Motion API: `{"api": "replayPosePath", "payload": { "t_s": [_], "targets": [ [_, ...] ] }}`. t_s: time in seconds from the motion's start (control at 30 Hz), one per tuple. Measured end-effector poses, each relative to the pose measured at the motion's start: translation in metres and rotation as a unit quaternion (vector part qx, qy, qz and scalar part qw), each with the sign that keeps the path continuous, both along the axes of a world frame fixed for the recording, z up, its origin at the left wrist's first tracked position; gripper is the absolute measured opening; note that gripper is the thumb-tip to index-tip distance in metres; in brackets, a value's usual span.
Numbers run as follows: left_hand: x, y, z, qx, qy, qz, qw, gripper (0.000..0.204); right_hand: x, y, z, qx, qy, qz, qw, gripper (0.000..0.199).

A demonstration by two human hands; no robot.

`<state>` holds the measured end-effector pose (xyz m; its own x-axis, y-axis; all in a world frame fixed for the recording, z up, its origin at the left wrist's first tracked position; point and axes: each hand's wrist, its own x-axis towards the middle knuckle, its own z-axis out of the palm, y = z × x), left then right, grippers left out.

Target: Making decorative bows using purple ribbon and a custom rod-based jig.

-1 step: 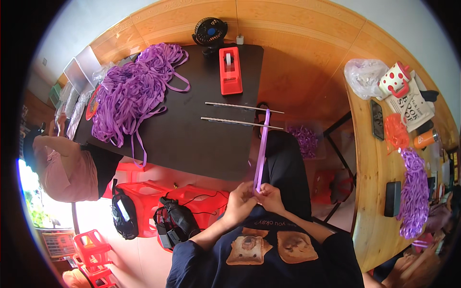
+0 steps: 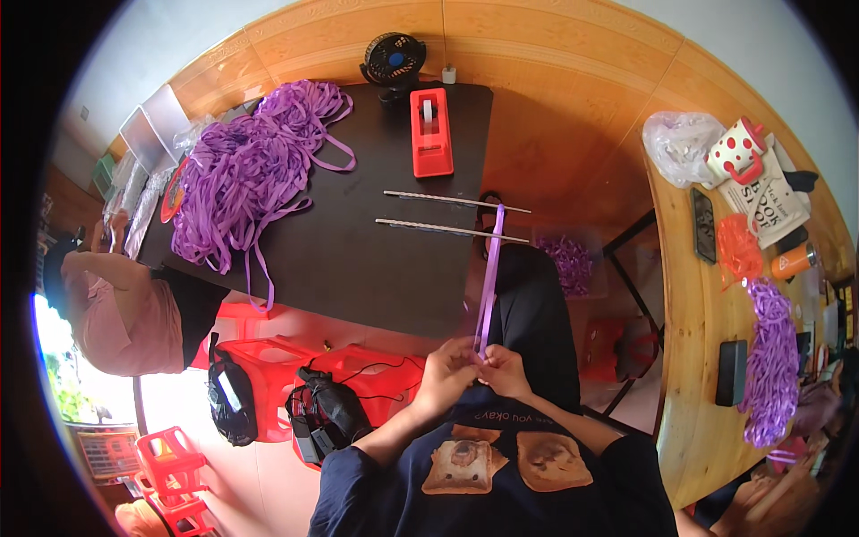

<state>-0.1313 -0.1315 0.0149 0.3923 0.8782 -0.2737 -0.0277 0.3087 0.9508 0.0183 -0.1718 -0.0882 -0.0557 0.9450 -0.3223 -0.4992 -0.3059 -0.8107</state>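
A narrow purple ribbon [image 2: 490, 276] runs from the two thin metal rods toward my body, stretched fairly straight. My left hand [image 2: 450, 374] and my right hand [image 2: 505, 372] meet at its near end, both pinching it between fingertips. The far rod [image 2: 438, 198] and the near rod [image 2: 429, 228] lie side by side, jutting past the right edge of the dark table [image 2: 376, 277]. Around the far rod the ribbon's far end is looped; it passes by the near rod. Exactly how my fingers overlap on the ribbon is hard to make out.
A big heap of purple ribbon [image 2: 242, 179] covers the table's left side. Behind the rods stand a red tape dispenser [image 2: 433, 161] and a black fan [image 2: 394, 63]. A bin of purple pieces [image 2: 568, 266] sits below right. At far left is another person [image 2: 125, 313].
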Motion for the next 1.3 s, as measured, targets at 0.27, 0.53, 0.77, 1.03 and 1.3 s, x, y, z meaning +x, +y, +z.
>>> {"api": "replayPosePath", "payload": {
  "t_s": [0.27,0.53,0.77,1.03,1.3],
  "targets": [
    [-0.019,0.018,-0.023,-0.212,-0.098,-0.028,0.972,0.023,0.010,-0.007,0.004,-0.057,-0.040,0.047,0.996,0.011],
    [-0.007,0.034,-0.035,-0.194,-0.168,-0.022,0.966,0.013,0.010,-0.005,0.004,-0.043,-0.063,0.060,0.995,0.018],
    [0.038,0.045,-0.026,-0.114,-0.162,0.091,0.976,0.015,0.017,-0.003,0.025,0.067,-0.431,0.100,0.894,0.025],
    [0.048,0.052,-0.044,-0.052,-0.056,0.124,0.989,0.013,0.022,0.005,0.042,0.076,-0.568,0.156,0.804,0.039],
    [0.047,0.048,-0.067,-0.024,-0.042,0.098,0.994,0.011,0.030,0.009,0.037,0.026,-0.450,0.214,0.866,0.041]
  ]
}}
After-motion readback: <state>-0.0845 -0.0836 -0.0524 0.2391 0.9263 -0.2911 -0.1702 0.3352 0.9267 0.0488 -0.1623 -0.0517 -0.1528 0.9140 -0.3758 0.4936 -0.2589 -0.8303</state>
